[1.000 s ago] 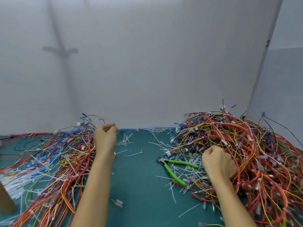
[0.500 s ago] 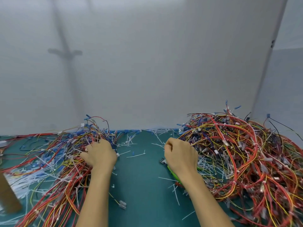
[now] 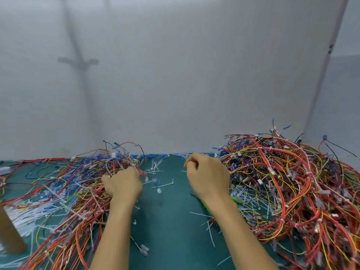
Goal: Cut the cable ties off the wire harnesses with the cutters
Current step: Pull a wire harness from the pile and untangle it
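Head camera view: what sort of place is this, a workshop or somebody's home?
Probably a workbench in a wiring workshop: tangled piles of wire harnesses on both sides, a green mat strewn with snipped cable ties, and green-handled cutters lying on it, with a plain white partition behind.

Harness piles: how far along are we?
Done: loose wires in the left pile, cut ties littering the mat. In hand: left hand rests on that pile; right hand is curled, cutters lying under its wrist. Left: the big right pile, apparently still tied.
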